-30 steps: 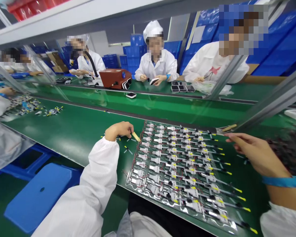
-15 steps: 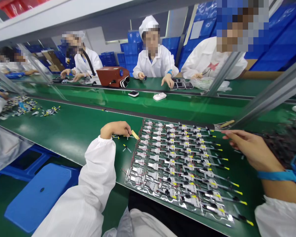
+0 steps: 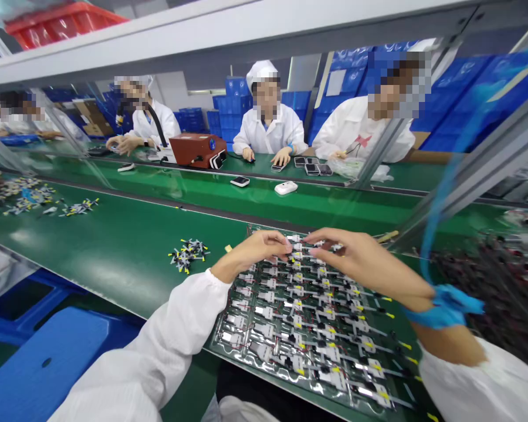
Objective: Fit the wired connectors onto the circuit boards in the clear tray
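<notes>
A clear plastic tray [image 3: 264, 353] lies on the green bench before me, filled with rows of small white parts that have thin wires and black and yellow-tipped strips. Over its far rows is my left hand [image 3: 264, 249], thumb and fingers drawn together; whatever they pinch, if anything, is too small to make out. My right hand [image 3: 361, 258] faces it from the other side, with thumb and forefinger apart near a white part [image 3: 294, 239]. A small pile of black, white and yellow-tipped pieces [image 3: 188, 254] sits left of the tray, with a pale yellow piece [image 3: 227, 249] beside it.
Dark wired parts [image 3: 488, 293] are heaped at the right. Farther left lies another pile of yellow-tipped pieces [image 3: 30, 196]. Beyond a green belt [image 3: 180, 186] bearing white devices, co-workers sit near a brown-red box [image 3: 196, 150]. A metal post [image 3: 389, 140] rises ahead; a blue stool [image 3: 57, 351] stands below left.
My left hand has moved right, away from the pale yellow piece and onto the tray's far rows. My right hand has come in leftward from the tray's right side. The view has shifted.
</notes>
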Demonstrator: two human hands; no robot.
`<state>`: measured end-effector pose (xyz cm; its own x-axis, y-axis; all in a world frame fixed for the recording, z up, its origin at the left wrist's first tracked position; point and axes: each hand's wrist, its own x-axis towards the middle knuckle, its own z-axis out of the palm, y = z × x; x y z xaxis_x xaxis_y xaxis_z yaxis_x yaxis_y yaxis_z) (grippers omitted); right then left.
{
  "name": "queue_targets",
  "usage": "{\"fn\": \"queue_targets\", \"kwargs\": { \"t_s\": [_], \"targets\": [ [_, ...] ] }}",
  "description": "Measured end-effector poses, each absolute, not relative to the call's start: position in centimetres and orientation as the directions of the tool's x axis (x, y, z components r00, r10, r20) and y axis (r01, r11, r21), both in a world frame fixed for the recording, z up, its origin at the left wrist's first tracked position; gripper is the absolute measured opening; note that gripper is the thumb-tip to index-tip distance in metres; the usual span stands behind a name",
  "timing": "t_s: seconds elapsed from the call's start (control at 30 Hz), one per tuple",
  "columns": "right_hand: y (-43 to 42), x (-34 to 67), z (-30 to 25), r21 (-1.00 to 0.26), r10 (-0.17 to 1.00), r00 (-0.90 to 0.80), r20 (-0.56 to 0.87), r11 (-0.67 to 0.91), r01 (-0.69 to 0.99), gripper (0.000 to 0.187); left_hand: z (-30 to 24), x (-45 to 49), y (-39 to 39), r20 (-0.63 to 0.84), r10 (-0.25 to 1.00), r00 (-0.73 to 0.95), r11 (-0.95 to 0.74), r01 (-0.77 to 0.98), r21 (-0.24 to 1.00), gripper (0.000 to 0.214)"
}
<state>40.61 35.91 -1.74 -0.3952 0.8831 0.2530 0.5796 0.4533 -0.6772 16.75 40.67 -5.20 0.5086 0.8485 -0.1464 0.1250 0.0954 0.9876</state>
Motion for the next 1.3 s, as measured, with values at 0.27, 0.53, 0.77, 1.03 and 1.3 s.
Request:
{"fn": "queue_targets", "kwargs": {
  "t_s": [0.27,0.53,0.77,1.03,1.3],
  "targets": [
    [37.9,37.5,-4.5,-0.614,0.861,-0.323,0.393,0.507,0.604,0.020,-5.5,17.9,41.2,-0.171,0.902,0.396,0.242,-0.135,0.961,0.041],
    [37.8,37.1,-4.4,-0.555,0.820,-0.359,0.445,0.567,0.608,0.027,-5.8,17.4,42.1,-0.127,0.885,0.448,0.164,-0.044,0.986,0.035],
    [39.0,39.8,-3.5,-0.590,0.897,-0.254,0.361,0.431,0.683,0.031,-7.3,15.1,45.2,0.131,0.748,0.651,-0.614,0.603,0.509,0.030],
    [40.1,41.6,-3.7,-0.632,0.922,-0.207,0.327,0.376,0.677,0.037,-8.8,14.5,45.9,0.027,0.627,0.779,-0.778,0.627,-0.023,0.051],
    [40.8,41.2,-5.1,-0.684,0.942,-0.243,0.231,0.335,0.648,0.031,-8.8,14.5,45.7,0.017,0.614,0.789,-0.783,0.612,-0.114,0.054]
  ]
}}
